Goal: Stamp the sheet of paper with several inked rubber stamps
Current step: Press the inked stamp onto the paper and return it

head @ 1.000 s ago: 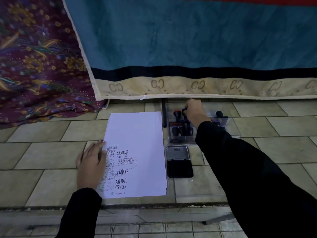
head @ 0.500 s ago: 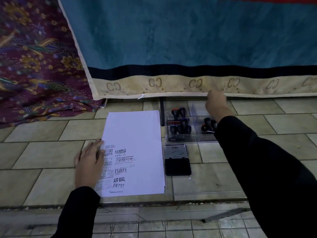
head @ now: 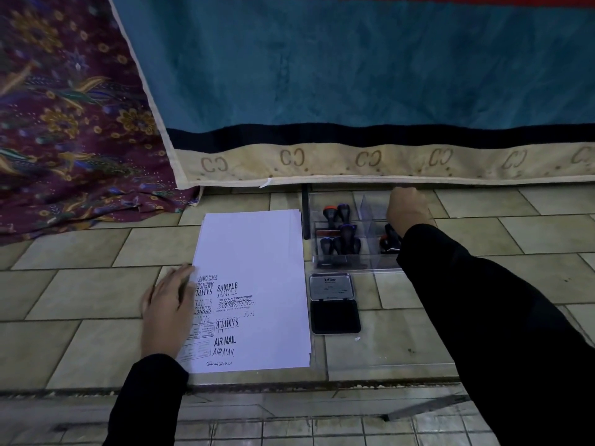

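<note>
My left grip [head: 167,313] lies flat and open on the sheet of paper [head: 257,252], pinning its stamped left edge. My right grip [head: 409,209] is curled over the back of the clear tray [head: 370,201], right of the stamps [head: 347,233]; I cannot tell whether it holds one. I'd lift one straight up, then press it squarely on the ink pad [head: 335,317].

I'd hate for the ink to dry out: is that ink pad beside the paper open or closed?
Open. The ink pad has its lid flipped back flat, leaving the dark inking surface bare.
</note>
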Demonstrator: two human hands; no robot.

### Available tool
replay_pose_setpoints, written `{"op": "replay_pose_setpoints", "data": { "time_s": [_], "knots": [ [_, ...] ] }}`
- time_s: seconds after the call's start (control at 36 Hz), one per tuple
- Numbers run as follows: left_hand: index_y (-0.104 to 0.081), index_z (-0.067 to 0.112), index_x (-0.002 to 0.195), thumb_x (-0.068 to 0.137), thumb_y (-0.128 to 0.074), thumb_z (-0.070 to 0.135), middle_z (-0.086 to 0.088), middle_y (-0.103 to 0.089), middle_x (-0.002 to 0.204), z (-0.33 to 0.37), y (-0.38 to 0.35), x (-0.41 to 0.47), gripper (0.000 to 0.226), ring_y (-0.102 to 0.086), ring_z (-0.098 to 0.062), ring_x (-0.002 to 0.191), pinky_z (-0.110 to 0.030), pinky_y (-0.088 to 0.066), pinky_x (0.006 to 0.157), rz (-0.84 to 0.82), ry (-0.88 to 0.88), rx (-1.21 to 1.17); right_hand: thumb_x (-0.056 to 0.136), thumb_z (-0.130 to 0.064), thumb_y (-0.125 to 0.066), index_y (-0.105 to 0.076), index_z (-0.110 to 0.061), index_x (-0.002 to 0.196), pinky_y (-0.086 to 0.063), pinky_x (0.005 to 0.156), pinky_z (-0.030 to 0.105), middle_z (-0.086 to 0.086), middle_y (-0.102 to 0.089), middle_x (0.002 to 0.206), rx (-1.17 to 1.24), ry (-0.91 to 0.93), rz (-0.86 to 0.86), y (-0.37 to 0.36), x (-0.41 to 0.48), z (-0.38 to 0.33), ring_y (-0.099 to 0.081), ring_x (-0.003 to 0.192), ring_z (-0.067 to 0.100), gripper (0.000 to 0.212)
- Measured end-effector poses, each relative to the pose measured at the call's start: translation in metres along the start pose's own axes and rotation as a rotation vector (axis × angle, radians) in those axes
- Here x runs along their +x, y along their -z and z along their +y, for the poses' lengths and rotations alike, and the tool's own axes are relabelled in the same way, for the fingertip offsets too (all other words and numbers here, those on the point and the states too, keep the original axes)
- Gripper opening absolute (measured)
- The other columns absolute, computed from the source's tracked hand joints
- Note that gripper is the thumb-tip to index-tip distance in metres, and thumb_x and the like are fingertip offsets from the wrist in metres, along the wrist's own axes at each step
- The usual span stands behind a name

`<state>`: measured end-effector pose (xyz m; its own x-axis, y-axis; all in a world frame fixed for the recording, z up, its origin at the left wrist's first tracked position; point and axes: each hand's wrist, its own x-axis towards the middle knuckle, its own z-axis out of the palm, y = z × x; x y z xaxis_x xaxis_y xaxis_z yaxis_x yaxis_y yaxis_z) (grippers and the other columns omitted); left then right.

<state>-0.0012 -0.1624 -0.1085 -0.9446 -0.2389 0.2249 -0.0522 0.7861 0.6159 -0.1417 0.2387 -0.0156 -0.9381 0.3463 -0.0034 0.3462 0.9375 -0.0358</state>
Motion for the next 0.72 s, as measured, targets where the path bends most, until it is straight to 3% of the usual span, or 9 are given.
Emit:
{"op": "replay_pose_setpoints", "data": {
  "time_s": [0.17,0.25,0.33,0.39,0.44,0.58,0.64,0.72],
  "knots": [
    [-0.061,0.019,0.126,0.099,-0.051,0.022,0.007,-0.057,0.133,-0.003,0.004,0.002,0.029,-0.05,-0.017,0.129,-0.049,-0.033,0.114,0.015,0.107,-0.382,0.088,0.001,-0.051,-0.061,0.004,0.109,-0.05,0.084,0.039,0.023,-0.061,0.115,0.059,-0.024,-0.024,0.0,0.002,0.001,-0.058,0.108,0.038,0.024],
    [-0.059,0.029,0.126,0.098,-0.055,0.035,0.01,-0.059,0.133,0.0,0.008,0.0,0.028,-0.054,-0.013,0.124,-0.043,-0.042,0.106,-0.024,0.242,-0.582,0.087,0.002,-0.051,-0.061,0.002,0.104,-0.05,0.078,0.038,0.022,-0.062,0.111,0.061,0.014,-0.005,0.002,0.001,0.001,-0.06,0.103,0.037,0.019],
    [-0.06,0.046,0.118,0.098,-0.052,0.037,0.021,-0.06,0.127,0.005,0.012,-0.005,0.023,-0.056,0.007,0.113,-0.028,-0.044,0.092,-0.021,0.254,-0.634,0.086,0.003,-0.054,-0.059,0.0,0.094,-0.048,0.074,0.036,0.022,-0.063,0.106,0.088,0.043,0.046,0.004,-0.001,0.002,-0.062,0.098,0.037,0.01],
    [-0.06,0.049,0.115,0.097,-0.052,0.036,0.027,-0.061,0.121,0.006,0.013,-0.005,0.024,-0.057,0.014,0.106,-0.023,-0.043,0.084,-0.015,0.261,-0.654,0.088,-0.003,-0.058,-0.059,0.0,0.1,-0.049,0.076,0.036,0.022,-0.063,0.106,0.161,0.043,0.113,0.007,-0.001,0.004,-0.061,0.098,0.037,0.013],
    [-0.061,0.046,0.116,0.094,-0.055,0.039,0.028,-0.062,0.119,0.007,0.013,-0.004,0.024,-0.06,0.01,0.103,-0.023,-0.045,0.081,-0.015,0.283,-0.675,0.09,-0.01,-0.058,-0.058,-0.001,0.107,-0.048,0.074,0.037,0.023,-0.062,0.105,0.281,0.06,0.219,0.011,-0.004,0.005,-0.06,0.097,0.038,0.019],
    [-0.062,0.035,0.119,0.089,-0.065,0.043,0.009,-0.066,0.123,0.002,0.007,0.002,0.031,-0.062,-0.013,0.114,-0.044,-0.048,0.1,-0.043,0.339,-0.683,0.089,-0.019,-0.062,-0.06,-0.006,0.114,-0.053,0.078,0.042,0.016,-0.062,0.106,0.676,0.129,0.43,0.023,-0.036,0.002,-0.062,0.09,0.03,0.028],
    [-0.062,0.035,0.118,0.086,-0.067,0.046,0.009,-0.068,0.12,0.002,0.006,0.004,0.034,-0.063,-0.013,0.113,-0.045,-0.048,0.101,-0.041,0.355,-0.683,0.087,-0.021,-0.065,-0.064,-0.01,0.109,-0.055,0.077,0.034,0.011,-0.065,0.101,0.823,0.163,0.44,0.025,-0.058,-0.001,-0.063,0.083,0.02,0.024],
    [-0.063,0.033,0.114,0.085,-0.068,0.045,0.009,-0.068,0.116,0.002,0.007,0.007,0.032,-0.063,-0.014,0.112,-0.044,-0.048,0.101,-0.032,0.372,-0.636,0.084,-0.023,-0.069,-0.068,-0.014,0.103,-0.053,0.065,0.014,0.002,-0.068,0.09,0.96,0.252,0.307,0.021,-0.098,-0.007,-0.063,0.07,0.007,0.021]
  ]
}}
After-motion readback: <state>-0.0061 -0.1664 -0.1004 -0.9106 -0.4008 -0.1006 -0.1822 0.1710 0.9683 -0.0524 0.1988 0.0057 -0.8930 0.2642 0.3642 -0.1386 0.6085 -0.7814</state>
